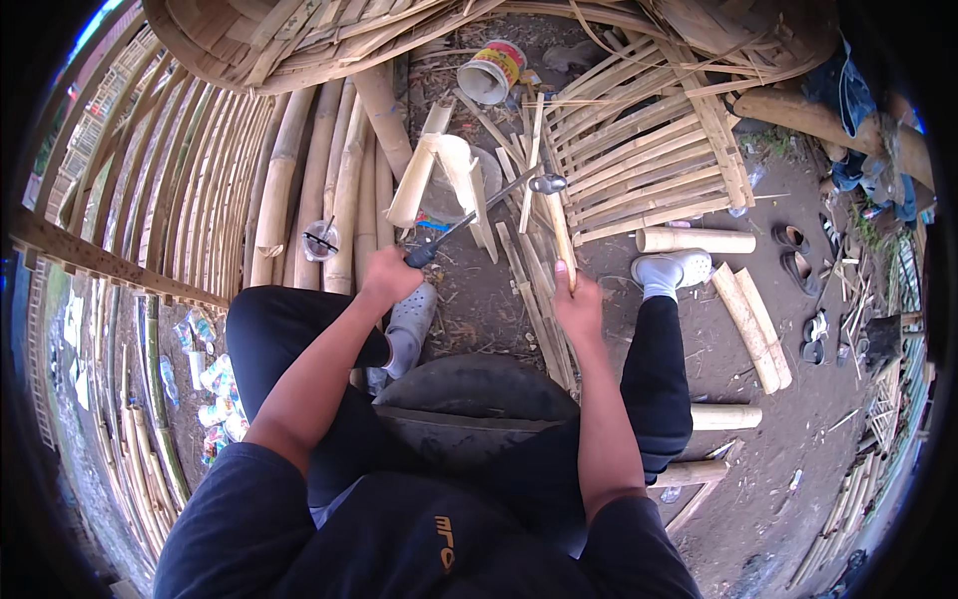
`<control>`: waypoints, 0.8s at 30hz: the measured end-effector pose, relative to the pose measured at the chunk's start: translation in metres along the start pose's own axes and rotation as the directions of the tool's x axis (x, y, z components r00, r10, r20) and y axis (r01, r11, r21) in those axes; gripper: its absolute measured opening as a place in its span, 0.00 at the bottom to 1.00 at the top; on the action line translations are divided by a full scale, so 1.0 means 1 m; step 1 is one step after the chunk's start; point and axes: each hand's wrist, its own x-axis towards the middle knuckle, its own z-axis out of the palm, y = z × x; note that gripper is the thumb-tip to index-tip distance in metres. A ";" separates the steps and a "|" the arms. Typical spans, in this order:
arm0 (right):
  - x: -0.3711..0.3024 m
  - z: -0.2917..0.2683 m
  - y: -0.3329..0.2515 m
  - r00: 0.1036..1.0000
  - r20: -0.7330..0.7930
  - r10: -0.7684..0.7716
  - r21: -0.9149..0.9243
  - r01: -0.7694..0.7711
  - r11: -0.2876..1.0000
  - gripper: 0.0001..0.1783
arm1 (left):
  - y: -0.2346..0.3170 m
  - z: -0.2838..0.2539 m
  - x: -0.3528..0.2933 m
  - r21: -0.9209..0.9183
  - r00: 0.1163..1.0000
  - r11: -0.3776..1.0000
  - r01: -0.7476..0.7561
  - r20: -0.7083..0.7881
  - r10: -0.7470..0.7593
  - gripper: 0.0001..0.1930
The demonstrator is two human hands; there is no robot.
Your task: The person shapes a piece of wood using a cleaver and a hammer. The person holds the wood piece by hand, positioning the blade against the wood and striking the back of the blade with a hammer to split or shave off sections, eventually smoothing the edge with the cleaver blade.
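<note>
My left hand [392, 277] is closed round the dark handle of a long screwdriver [473, 216], whose thin metal shaft slants up and to the right. In my right hand [578, 301] is a hammer [558, 228] with a pale wooden handle, gripped low. Its metal head lies close to the screwdriver's tip; whether the two touch I cannot tell. Just beyond the screwdriver, split pieces of bamboo [454, 160] lean together over a round grey object [486, 178]. Bamboo strips [529, 290] lie on the ground between my hands and feet.
A slatted bamboo panel [639, 165] lies at the far right. Bamboo poles [329, 150] and a plastic cup [320, 241] are on the left. A white bucket [491, 72] lies tipped ahead. Bamboo pieces [753, 329] and sandals [798, 270] are on the right. A dark tyre [474, 389] is between my legs.
</note>
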 end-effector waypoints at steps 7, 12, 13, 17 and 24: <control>0.002 0.004 -0.007 0.999 0.039 0.021 -0.137 -0.015 0.991 0.26 | 0.027 0.003 -0.007 0.083 0.999 0.996 -0.016 0.053 0.012 0.15; -0.005 -0.037 -0.067 0.920 -0.307 -0.243 0.311 0.338 0.888 0.26 | 0.016 0.001 -0.011 0.063 0.998 0.997 0.041 0.037 -0.044 0.14; -0.003 -0.034 -0.061 0.882 -0.392 -0.262 0.488 0.441 0.753 0.27 | 0.016 0.002 -0.011 0.060 0.998 0.997 0.042 0.036 -0.044 0.14; -0.013 0.011 0.032 0.972 -0.177 -0.154 0.122 0.177 0.977 0.27 | 0.026 0.011 -0.004 0.027 0.997 1.000 -0.013 0.076 0.011 0.14; -0.001 0.004 0.045 0.990 -0.125 0.064 -0.135 -0.081 0.988 0.25 | -0.006 0.002 0.016 -0.175 0.991 0.977 0.124 -0.025 -0.130 0.17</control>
